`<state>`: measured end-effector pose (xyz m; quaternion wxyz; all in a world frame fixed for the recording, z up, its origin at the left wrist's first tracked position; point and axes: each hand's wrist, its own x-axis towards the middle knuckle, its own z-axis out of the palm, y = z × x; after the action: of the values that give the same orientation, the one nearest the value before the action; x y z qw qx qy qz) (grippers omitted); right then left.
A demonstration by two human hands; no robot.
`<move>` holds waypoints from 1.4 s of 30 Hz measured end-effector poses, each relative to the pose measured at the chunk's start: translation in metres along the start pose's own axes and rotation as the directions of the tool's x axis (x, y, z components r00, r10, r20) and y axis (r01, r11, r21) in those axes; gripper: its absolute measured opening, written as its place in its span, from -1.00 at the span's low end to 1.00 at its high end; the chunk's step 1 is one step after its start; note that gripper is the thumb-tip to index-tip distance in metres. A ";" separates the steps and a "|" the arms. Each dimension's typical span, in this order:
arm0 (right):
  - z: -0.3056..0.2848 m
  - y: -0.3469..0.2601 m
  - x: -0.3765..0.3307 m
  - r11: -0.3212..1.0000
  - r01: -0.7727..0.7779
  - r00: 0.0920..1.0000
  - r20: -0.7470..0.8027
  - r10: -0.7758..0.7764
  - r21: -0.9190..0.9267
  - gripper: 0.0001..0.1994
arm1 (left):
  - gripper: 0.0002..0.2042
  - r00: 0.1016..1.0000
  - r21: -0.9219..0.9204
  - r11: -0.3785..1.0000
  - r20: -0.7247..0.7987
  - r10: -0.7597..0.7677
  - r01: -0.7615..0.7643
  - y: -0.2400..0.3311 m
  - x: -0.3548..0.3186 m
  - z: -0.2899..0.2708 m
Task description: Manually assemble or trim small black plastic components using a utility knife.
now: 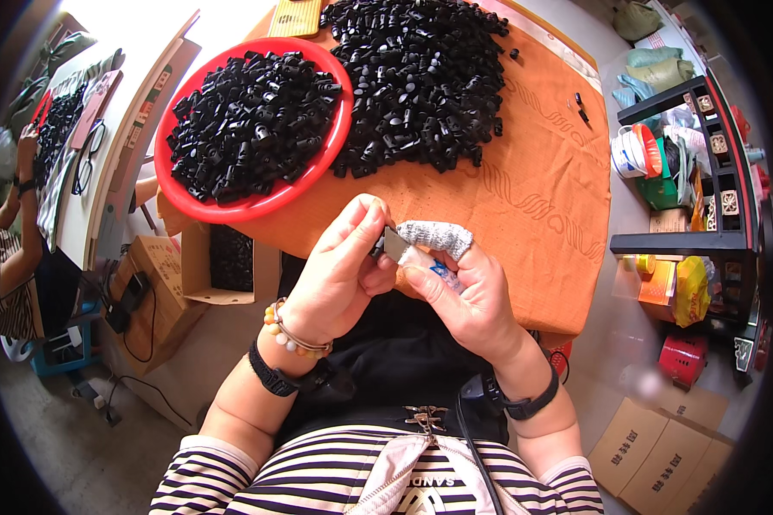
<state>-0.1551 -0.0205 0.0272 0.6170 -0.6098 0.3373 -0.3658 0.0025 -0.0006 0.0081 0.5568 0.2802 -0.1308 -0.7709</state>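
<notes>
Left hand (339,270) and right hand (459,287), its forefinger wrapped in grey tape, together pinch a small grey blade-like piece (394,245) above the lap, near the orange-clothed worktop (541,197). Judged light, stiff, thin; best gripped by its flat faces.

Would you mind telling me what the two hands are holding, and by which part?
Both hands pinch one small grey flat piece between fingertips, at opposite ends; its exact kind cannot be told.

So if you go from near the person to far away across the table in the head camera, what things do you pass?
Hands with a small blade → bare orange cloth → red bowl of black parts → loose black pile.
</notes>
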 end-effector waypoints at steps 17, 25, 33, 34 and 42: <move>0.004 -0.005 -0.004 0.997 -0.003 1.000 -0.002 0.003 -0.079 -0.65 | -0.86 0.996 0.045 0.999 -0.085 -0.006 0.009 0.001 -0.001 0.009; 0.003 -0.009 -0.003 0.997 -0.063 0.997 0.045 0.064 -0.036 -0.68 | -0.89 0.997 0.044 0.999 -0.072 -0.017 0.020 0.002 -0.001 0.007; 0.003 -0.003 -0.001 0.999 -0.006 0.999 0.038 0.005 0.033 -0.68 | -0.90 0.993 -0.041 0.993 -0.044 -0.109 0.107 0.002 -0.002 0.003; 0.002 -0.004 -0.002 0.999 -0.006 0.999 0.037 0.005 0.032 -0.68 | -0.90 0.993 -0.041 0.993 -0.043 -0.110 0.108 0.002 -0.001 0.004; 0.006 -0.009 -0.004 0.999 -0.027 0.999 0.023 0.027 -0.030 -0.67 | -0.88 0.998 0.003 0.999 -0.043 -0.049 0.050 0.002 0.000 0.006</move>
<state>-0.1524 -0.0140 0.0360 0.6166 -0.6184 0.3437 -0.3454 0.0008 -0.0021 0.0141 0.5397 0.3011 -0.1132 -0.7780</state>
